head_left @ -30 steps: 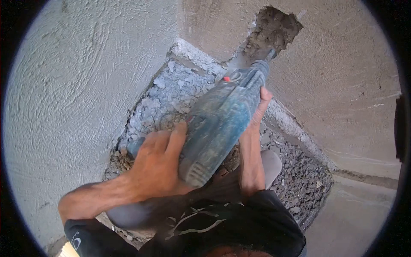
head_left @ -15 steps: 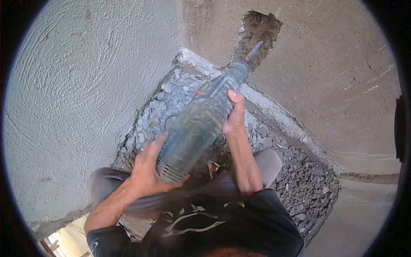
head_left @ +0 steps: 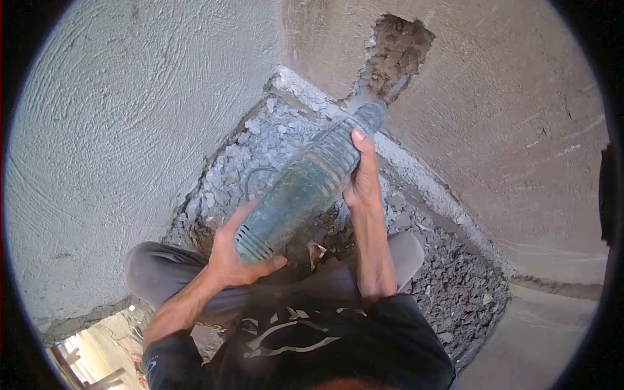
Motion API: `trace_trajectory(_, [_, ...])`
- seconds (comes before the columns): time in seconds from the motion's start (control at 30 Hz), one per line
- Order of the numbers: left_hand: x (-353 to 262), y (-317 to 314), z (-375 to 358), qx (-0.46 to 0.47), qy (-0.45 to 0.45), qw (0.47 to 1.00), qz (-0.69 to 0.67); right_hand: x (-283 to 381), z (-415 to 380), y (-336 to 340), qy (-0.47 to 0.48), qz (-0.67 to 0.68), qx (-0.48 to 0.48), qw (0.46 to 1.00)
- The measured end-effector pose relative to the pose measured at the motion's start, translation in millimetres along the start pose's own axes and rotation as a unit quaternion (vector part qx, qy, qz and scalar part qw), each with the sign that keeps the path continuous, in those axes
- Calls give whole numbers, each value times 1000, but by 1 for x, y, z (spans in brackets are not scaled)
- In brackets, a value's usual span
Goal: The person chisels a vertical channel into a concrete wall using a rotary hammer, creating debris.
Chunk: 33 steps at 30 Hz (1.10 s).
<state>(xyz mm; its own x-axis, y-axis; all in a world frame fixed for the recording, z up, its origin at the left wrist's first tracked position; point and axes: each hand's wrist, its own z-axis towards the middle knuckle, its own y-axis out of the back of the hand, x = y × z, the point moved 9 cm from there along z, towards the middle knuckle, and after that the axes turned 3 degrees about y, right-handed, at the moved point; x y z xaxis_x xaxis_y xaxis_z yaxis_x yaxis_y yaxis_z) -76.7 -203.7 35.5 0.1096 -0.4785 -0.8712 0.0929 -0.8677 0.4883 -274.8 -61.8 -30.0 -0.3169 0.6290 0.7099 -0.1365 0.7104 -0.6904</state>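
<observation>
Both hands support a dusty blue-green demolition hammer (head_left: 300,188), tilted up toward the right-hand wall. My left hand (head_left: 235,252) is wrapped around its vented rear end, thumb underneath. Further forward, my right hand (head_left: 363,172) grips the side of the ribbed front housing with its thumb on top; its other fingers are hidden behind the tool. The chisel bit (head_left: 398,88) points into the lower right side of a rough hole (head_left: 398,49) broken in the wall plaster. Pale dust hangs around the nose of the tool.
A textured grey wall (head_left: 143,130) rises on the left, meeting the brown plastered wall (head_left: 500,123) at a corner. A ledge (head_left: 416,170) runs along the right wall's foot. Broken rubble (head_left: 461,286) covers the floor around my crossed legs. A cable (head_left: 250,175) loops beside the tool.
The chisel tip has shifted slightly down and right, to the hole's lower right edge. Both hands keep their hold, and dust now shows at the nose.
</observation>
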Motion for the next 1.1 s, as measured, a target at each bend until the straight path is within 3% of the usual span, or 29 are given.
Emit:
trace_trajectory(0.13, [24,-22,-16,-18,21,999,-24,-3,-1,13,-14,-29,-2,999])
trace_trajectory(0.2, [29,-34,-14,-22,4,994,-110,-1,-1,20,-9,-67,-3,998])
trace_trajectory(0.47, [47,-44,-9,-7,48,996,-81,-6,3,40,4,-96,-47,994])
trace_trajectory(0.53, [33,-42,-3,-21,-10,992,-123,-7,4,40,-14,-101,-34,994])
trace_trajectory(0.77, [45,-65,2,4,3,992,-124,4,10,39,19,-128,-49,990])
trace_trajectory(0.87, [40,-72,11,-22,-36,994,-104,13,19,47,29,-154,-50,986])
trace_trajectory(0.93, [52,-79,8,-19,16,979,-201,9,11,50,-29,-154,-72,985])
trace_trajectory(1.03, [53,-99,8,-60,13,959,-276,13,20,52,-1,-151,-41,988])
trace_trajectory(1.1, [29,-117,15,-77,26,963,-256,19,32,59,-54,-119,-47,990])
